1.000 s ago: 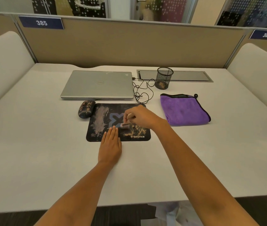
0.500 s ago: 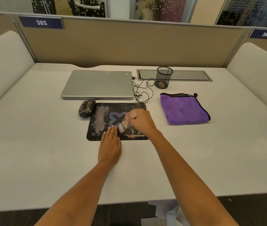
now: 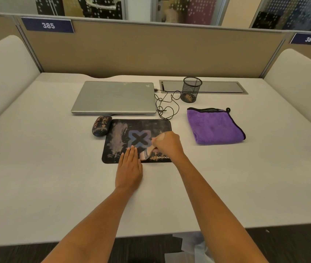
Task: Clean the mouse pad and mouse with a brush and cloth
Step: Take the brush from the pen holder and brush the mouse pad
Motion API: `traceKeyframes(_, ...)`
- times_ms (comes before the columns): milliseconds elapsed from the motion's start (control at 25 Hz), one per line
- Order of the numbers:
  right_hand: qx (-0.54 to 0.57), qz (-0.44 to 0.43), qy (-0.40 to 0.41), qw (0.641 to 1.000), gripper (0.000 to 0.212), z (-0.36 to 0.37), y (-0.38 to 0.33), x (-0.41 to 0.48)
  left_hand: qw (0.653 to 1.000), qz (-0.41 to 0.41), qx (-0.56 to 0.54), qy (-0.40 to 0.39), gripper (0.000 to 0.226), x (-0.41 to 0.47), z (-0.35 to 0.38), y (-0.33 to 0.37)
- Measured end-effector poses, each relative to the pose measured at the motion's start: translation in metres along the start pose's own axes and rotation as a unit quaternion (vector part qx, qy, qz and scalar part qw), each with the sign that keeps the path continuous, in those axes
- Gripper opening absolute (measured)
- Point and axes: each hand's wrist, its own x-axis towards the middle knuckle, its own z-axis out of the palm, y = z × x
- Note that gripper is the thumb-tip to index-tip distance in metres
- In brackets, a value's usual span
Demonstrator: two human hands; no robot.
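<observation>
A black mouse pad (image 3: 141, 128) with a blue X logo and dusty smears lies on the white desk. My right hand (image 3: 167, 144) grips a small brush (image 3: 146, 153), its bristles down on the pad's front edge, right of centre. My left hand (image 3: 129, 168) lies flat, fingers together, pressing the pad's front edge. A dark, dust-speckled mouse (image 3: 101, 126) rests at the pad's upper left corner. A folded purple cloth (image 3: 214, 126) lies to the right of the pad.
A closed silver laptop (image 3: 115, 96) sits behind the pad, with a black cable (image 3: 167, 107) coiled at its right. A black mesh pen cup (image 3: 191, 89) stands by a desk cable hatch (image 3: 217, 87). Beige partitions enclose the desk.
My right hand has drawn the brush from the pad's middle toward its front edge, tilting the bristles down and left. My left hand has stayed pressed on the pad.
</observation>
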Motion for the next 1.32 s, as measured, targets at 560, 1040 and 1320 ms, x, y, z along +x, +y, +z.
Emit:
traceKeyframes(560, -0.092, -0.04, 0.102, 0.99, 0.021, -0.019, -0.001, 0.0, 1.0, -0.004, 0.0, 0.003, 0.07, 0.001, 0.0, 0.0)
traceKeyframes(1040, -0.167, -0.163, 0.007, 0.972, 0.024, -0.014, -0.022, 0.048, 1.0, -0.007, 0.008, -0.002, 0.064, 0.002, 0.001, 0.0)
traceKeyframes(1320, -0.172, -0.176, 0.044, 0.968, 0.023, -0.032, -0.017, 0.062, 1.0, -0.004, 0.005, -0.001, 0.076, 0.004, 0.005, -0.002)
